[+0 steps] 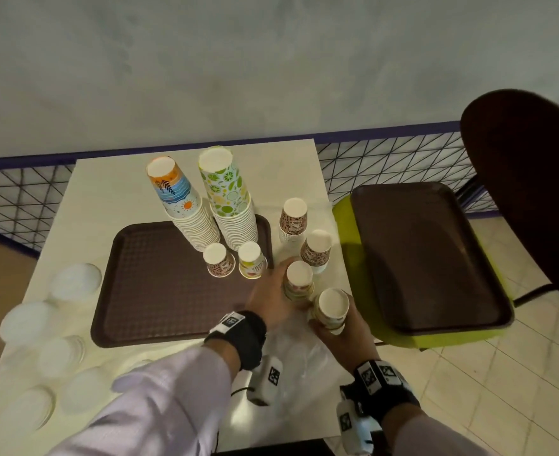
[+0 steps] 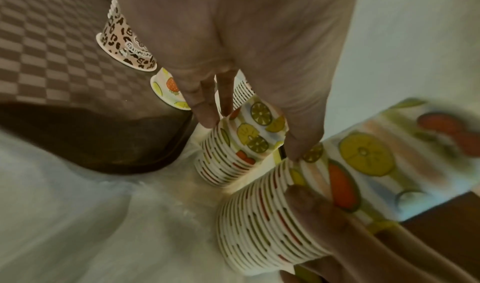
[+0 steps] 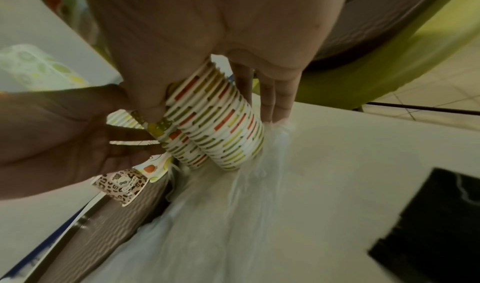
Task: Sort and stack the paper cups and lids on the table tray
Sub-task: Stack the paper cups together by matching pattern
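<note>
Two short upside-down stacks of fruit-print paper cups stand just right of the brown tray (image 1: 159,291). My left hand (image 1: 279,284) grips the farther fruit stack (image 1: 299,279), fingers and thumb round its sides (image 2: 241,139). My right hand (image 1: 330,327) grips the nearer fruit stack (image 1: 332,307) from the right, thumb and fingers curled round it (image 3: 221,127). The two stacks almost touch. On the tray stand two tall stacks of large cups (image 1: 205,212), one leopard-print cup (image 1: 218,260) and one fruit cup (image 1: 251,260).
Two leopard-print cup stacks (image 1: 316,250) stand on the table behind my hands. Clear lids (image 1: 51,324) lie in piles at the table's left. A crumpled plastic bag (image 1: 297,360) lies under my wrists. A second brown tray (image 1: 429,258) rests on a green chair at right.
</note>
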